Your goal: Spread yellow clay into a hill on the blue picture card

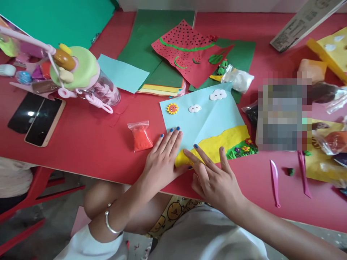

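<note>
A light blue paper sheet (187, 121) lies before me, bearing an orange sun, two white clouds with faces, and a yellow clay band (217, 142) along its lower part. Green clay grass with small flowers (242, 148) fills its lower right corner. My left hand (164, 155) rests flat on the sheet's left edge, fingers stretched out and the thumb on the lower edge. My right hand (214, 175) is over the yellow clay with several fingers spread, the index fingertip at the band's upper left. Left of the sheet sits a small bag of red-orange clay (141, 137).
Behind the sheet are a red watermelon-pattern paper (187, 50), green papers (159, 32) and a bag of white clay (240, 77). A pink clay knife (274, 182) lies at right. A drinking cup (107, 88) and a phone (45, 121) are at left.
</note>
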Motion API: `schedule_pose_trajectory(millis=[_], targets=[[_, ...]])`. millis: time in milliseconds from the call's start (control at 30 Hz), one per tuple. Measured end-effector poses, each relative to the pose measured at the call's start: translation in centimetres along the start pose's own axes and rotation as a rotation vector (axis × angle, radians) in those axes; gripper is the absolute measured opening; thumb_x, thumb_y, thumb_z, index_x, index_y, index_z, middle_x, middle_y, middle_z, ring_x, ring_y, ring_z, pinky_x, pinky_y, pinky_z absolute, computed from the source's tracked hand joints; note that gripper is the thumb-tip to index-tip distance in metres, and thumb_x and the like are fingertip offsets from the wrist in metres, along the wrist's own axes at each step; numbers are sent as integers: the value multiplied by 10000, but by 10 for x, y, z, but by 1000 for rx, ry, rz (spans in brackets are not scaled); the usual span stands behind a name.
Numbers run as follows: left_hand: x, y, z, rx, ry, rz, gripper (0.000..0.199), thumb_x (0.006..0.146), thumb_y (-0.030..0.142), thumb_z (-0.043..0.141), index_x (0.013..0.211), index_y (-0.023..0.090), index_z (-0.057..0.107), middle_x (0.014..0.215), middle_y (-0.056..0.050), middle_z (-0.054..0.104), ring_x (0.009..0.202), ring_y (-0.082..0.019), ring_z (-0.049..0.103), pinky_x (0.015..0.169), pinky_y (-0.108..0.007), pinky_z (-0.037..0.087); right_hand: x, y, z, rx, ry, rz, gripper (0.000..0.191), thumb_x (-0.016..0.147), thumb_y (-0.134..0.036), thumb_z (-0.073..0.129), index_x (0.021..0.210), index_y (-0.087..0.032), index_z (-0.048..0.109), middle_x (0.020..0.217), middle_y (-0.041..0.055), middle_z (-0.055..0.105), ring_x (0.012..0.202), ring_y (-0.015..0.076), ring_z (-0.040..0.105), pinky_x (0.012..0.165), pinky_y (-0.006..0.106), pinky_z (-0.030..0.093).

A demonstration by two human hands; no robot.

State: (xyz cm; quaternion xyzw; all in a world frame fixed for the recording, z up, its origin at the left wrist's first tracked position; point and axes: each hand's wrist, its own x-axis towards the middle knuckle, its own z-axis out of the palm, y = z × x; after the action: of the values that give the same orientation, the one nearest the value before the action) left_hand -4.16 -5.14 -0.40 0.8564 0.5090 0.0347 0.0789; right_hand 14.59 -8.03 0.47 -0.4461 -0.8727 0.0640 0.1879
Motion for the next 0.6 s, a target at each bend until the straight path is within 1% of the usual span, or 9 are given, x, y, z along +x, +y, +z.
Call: schedule_pose_trajectory(millis=[133,233,367,467,600], targets=[[0,0,1,0,5,6,767,961,509,407,1540,40,226,1606,-117,266,1476,-255,287,1218,-409,198,0,0,-4,5,-4,35,259,856,-69,441,1053,-174,572,1317,60,641,1248,215,584,1241,490,7],[0,0,4,3,40,-1,744,972,515,376,1536,49,242,1600,-105,284,1474,-242,294,1217,-397,193,3,-4,-5,46,18,10,224,870,-84,414,1002,-182,567,1336,81,621,1267,229,570,1229,527,-21],[-1,1,8,9,78,-17,691,992,475,325,1529,45,259,1592,-96,302,1467,-227,309,1209,-382,200,7,-9,1,85,12,-52,206,853,-79,397,905,-198,556,1375,94,583,1291,220,549,1236,493,-19],[-1,1,7,5,76,-15,686,988,454,333,1530,40,256,1593,-99,300,1463,-233,318,1201,-386,214,8,-8,6,73,-7,-49,215,844,-77,399,914,-201,560,1381,84,581,1294,216,546,1242,474,1],[-1,1,6,-6,73,-5,694,979,447,362,1535,48,247,1595,-101,298,1465,-240,312,1202,-394,212,6,-4,9,57,10,-27,218,849,-83,407,948,-194,567,1349,81,610,1259,216,577,1243,470,6]])
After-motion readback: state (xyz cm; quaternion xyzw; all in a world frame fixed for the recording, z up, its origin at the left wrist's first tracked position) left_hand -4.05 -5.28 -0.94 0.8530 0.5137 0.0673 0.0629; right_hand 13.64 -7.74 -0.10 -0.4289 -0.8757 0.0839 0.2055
